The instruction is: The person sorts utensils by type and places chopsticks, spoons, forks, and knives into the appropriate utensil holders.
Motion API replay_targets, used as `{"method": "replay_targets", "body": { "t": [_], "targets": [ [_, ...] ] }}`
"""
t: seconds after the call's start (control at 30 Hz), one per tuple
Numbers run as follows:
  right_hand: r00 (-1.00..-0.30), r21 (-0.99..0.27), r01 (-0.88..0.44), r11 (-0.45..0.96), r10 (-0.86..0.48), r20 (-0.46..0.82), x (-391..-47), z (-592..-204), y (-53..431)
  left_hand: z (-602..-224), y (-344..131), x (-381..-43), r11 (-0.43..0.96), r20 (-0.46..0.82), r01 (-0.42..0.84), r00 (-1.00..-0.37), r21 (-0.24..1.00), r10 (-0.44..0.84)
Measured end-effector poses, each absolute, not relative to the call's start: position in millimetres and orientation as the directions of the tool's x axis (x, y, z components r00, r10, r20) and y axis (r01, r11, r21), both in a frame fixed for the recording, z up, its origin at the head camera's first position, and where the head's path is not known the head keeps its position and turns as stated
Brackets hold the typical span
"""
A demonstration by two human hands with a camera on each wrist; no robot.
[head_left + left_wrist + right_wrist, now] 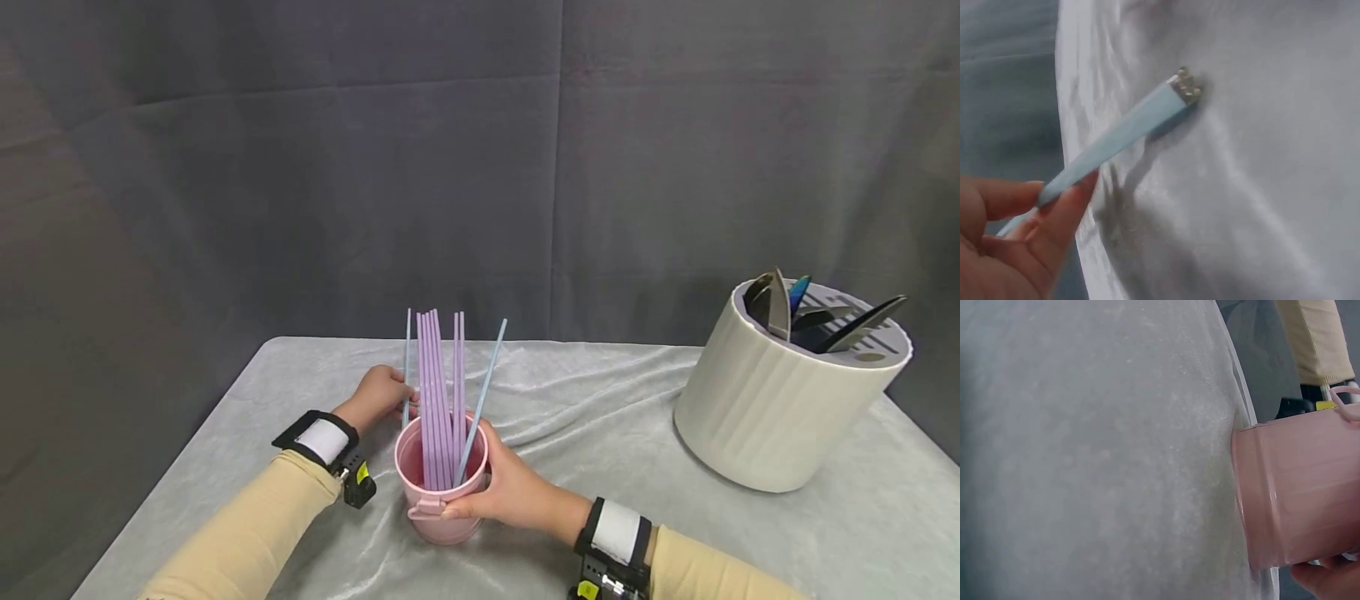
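Observation:
My left hand [378, 393] pinches a light blue chopstick [1125, 134] between thumb and fingers. In the head view that chopstick stands nearly upright just left of a small pink bucket [441, 530]; its lower end is hidden there. A glinting, squared end shows in the left wrist view, over the cloth. My right hand [517, 490] grips the bucket from its right side, thumb on the near wall. Several purple chopsticks [435, 392] and another light blue chopstick [489, 379] stand in the bucket, the blue one leaning right.
A white ribbed cutlery holder [772, 408] stands tilted in view at the right, with several dark and shiny utensils [780, 308] poking from its slotted top. Grey wrinkled cloth [600, 408] covers the table. A dark curtain [480, 167] hangs behind the back edge.

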State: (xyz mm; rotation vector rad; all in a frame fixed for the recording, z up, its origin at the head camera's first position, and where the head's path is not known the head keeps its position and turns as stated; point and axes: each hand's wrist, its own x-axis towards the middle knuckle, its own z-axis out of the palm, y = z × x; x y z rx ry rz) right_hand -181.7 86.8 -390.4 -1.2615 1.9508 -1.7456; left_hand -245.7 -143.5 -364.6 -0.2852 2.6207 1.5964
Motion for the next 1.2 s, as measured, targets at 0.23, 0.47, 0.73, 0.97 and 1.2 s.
{"method": "replay_targets", "body": {
  "t": [0.23,0.47,0.73,0.97,1.2],
  "targets": [
    [-0.619,-0.901,-0.432,-0.053,-0.709,0.338,-181.4,-388.4,89.0,-356.1,-147.4,-223.8,0.192,-0.073,-0.113,-0.977,0.975,-0.201],
    [-0.624,-0.904,-0.423,-0.056,-0.706,0.336,-181.8,-389.1,90.5,-330.5,-143.2,-194.7,-0.027,0.075,0.086,-0.961,0.996,-0.267],
    [-0.639,-0.910,-0.413,-0.042,-0.699,0.322,-184.3,-387.9,91.8,-307.6,-138.6,-169.8,-0.062,0.270,0.307,-0.902,0.950,-0.337],
    [-0.645,-0.913,-0.407,-0.029,-0.699,0.310,-185.3,-388.8,91.4,-298.4,-130.9,-153.9,-0.016,0.373,0.402,-0.863,0.916,-0.340],
    [-0.654,-0.911,-0.411,-0.027,-0.688,0.315,-185.5,-389.6,92.1,-288.4,-118.4,-141.5,-0.008,0.478,0.505,-0.822,0.863,-0.310]
  ]
}}
